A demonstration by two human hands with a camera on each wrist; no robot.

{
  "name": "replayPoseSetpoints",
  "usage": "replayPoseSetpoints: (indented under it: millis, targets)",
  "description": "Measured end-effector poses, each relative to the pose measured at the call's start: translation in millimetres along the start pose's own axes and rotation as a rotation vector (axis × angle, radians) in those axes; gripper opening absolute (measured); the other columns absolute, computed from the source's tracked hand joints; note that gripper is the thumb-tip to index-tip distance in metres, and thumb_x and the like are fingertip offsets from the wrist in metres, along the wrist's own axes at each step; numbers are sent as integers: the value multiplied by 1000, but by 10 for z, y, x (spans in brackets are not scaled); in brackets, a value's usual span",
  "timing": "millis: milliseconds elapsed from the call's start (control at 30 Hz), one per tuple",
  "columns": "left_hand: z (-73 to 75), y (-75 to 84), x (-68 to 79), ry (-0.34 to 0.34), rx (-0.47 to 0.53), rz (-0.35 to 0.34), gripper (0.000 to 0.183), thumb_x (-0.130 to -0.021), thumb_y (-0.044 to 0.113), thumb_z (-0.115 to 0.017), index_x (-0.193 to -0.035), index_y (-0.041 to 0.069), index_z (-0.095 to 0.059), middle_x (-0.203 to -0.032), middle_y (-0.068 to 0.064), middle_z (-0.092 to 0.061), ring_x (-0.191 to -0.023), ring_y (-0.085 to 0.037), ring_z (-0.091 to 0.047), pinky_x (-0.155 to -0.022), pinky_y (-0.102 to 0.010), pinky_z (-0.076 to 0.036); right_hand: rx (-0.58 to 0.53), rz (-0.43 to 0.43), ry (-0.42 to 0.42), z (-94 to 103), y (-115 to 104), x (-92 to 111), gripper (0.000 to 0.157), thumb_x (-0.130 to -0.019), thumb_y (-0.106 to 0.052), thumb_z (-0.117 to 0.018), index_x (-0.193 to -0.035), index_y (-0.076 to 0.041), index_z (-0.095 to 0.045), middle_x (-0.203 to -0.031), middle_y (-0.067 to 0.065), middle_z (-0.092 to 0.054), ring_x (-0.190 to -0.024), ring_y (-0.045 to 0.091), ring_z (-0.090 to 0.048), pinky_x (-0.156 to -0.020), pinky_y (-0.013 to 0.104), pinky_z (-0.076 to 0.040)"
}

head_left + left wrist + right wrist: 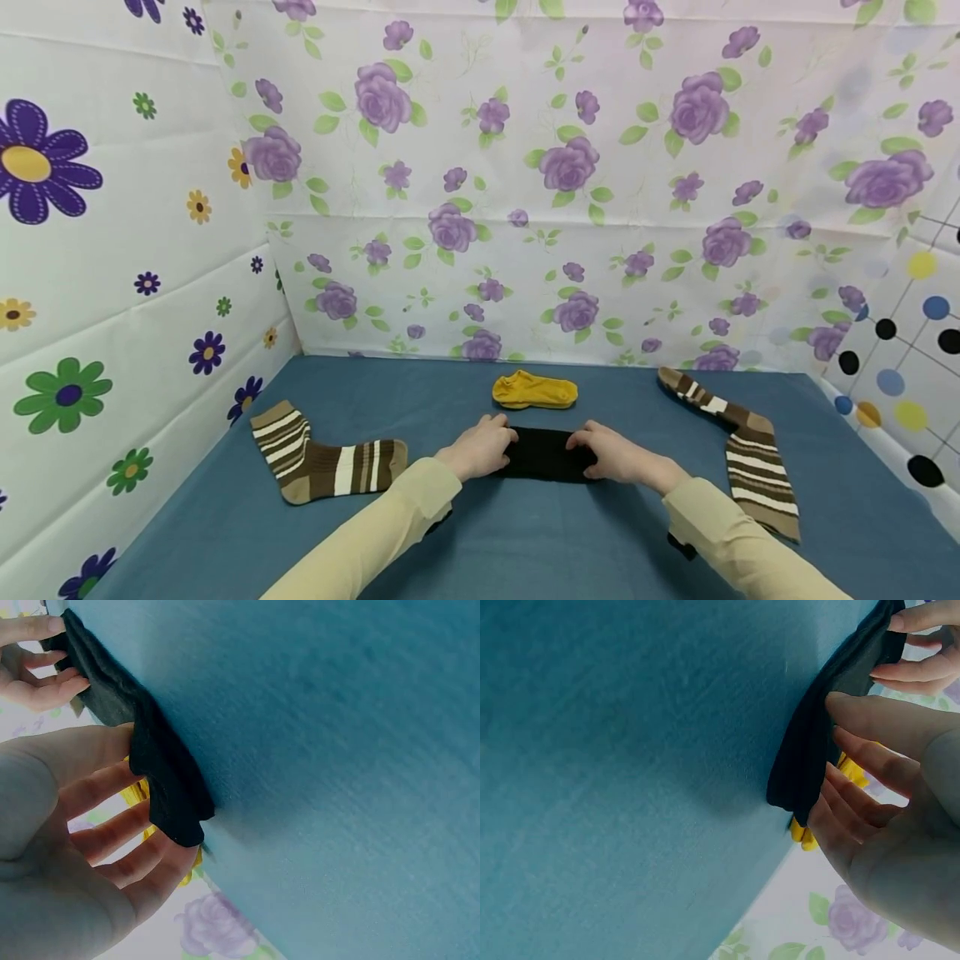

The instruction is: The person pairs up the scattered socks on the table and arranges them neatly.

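Observation:
A black sock (546, 455), lying as a flat folded rectangle on the blue cloth, is between my two hands in the head view. My left hand (480, 447) holds its left end, thumb on the near side and fingers on the far side. At the right end, my right hand (611, 452) grips it the same way. Layered fabric shows along the edge of the black sock (169, 772) in the left wrist view. Just beyond it lies a yellow sock (535, 391), flat and apart from both hands.
A brown striped sock (330, 457) lies on the left and another striped sock (750, 450) on the right. The blue cloth (540, 542) covers the table. Flower-patterned sheets (480, 183) stand at the back and left, a dotted sheet (911, 358) at the right.

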State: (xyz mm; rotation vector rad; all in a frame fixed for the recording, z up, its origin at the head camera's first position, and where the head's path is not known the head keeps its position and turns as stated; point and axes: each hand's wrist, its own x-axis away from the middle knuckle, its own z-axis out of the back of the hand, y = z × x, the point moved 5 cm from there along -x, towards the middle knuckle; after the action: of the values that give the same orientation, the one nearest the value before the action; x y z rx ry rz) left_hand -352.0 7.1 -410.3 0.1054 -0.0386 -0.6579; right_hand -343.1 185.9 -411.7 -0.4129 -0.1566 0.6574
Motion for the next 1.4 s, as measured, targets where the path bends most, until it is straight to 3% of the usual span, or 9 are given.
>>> replayPoseSetpoints:
  millis: [233, 833, 1400]
  targets:
    - [5, -1, -40, 20, -62, 1, 30, -86, 16, -64, -115, 9, -62, -105, -6, -51, -86, -20, -45, -66, -27, -43, 18, -58, -3, 29, 46, -58, 36, -77, 5, -68, -111, -1, -58, -103, 13, -48, -96, 30, -48, -80, 44, -41]
    - [-29, -84, -205, 63, -99, 54, 29, -87, 17, -63, -114, 10, -63, -101, -6, -51, -94, -21, -47, -67, -28, -45, 7, -70, 22, 88, 241, -213, 37, -78, 7, -66, -113, -1, -57, -106, 13, -46, -100, 33, -47, -81, 43, -40]
    - [-55, -79, -241, 82, -147, 51, 23, -89, 18, -61, -111, 11, -64, -99, -6, -51, -93, -22, -48, -65, -29, -46, -21, -92, 23, 100, 337, -277, 37, -77, 9, -66, -111, -1, -57, -109, 14, -45, -102, 33, -46, -84, 45, -38]
